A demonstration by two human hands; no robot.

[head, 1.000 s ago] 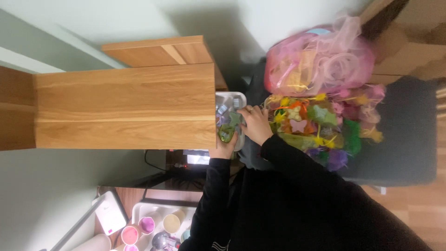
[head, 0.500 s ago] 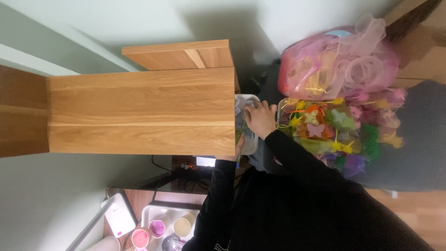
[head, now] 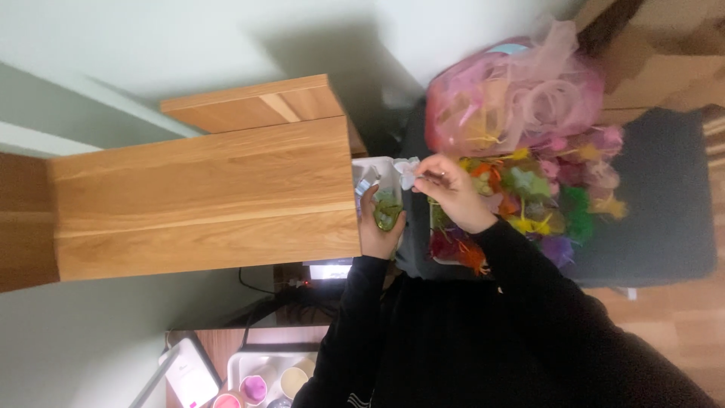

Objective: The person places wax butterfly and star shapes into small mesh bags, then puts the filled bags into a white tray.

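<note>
The view is turned on its side. Nearest the camera, two black sleeves [head: 483, 332] are reaching out from the person's body. The left hand [head: 380, 227] is curling its fingers snugly around a small green ornament [head: 387, 211], gripping it just beside the edge of a wooden shelf unit [head: 211, 200]. The ornament's long axis is lying roughly along the hand, its far end pointing toward a pale grey tray [head: 371, 175] that is sitting right against the wood. The right hand [head: 451, 193] is hovering just beyond, its fingers pinched together on a small pale piece [head: 408, 178] close to the tray; what the piece is cannot be told.

Beside and behind the right hand, a heap of coloured feathery decorations [head: 544, 189] in orange, yellow, green and purple is lying on a dark cushion [head: 664, 196], crowding the space at that side. Past it, a pink bag of netting [head: 513, 98] is resting against a cardboard box [head: 664, 53]. Low down, a white tray of paint pots [head: 260, 378] is standing on a brown tabletop [head: 211, 344]. A pale green wall [head: 151, 45] is filling the background, and wooden floor [head: 664, 325] is showing at the far side.
</note>
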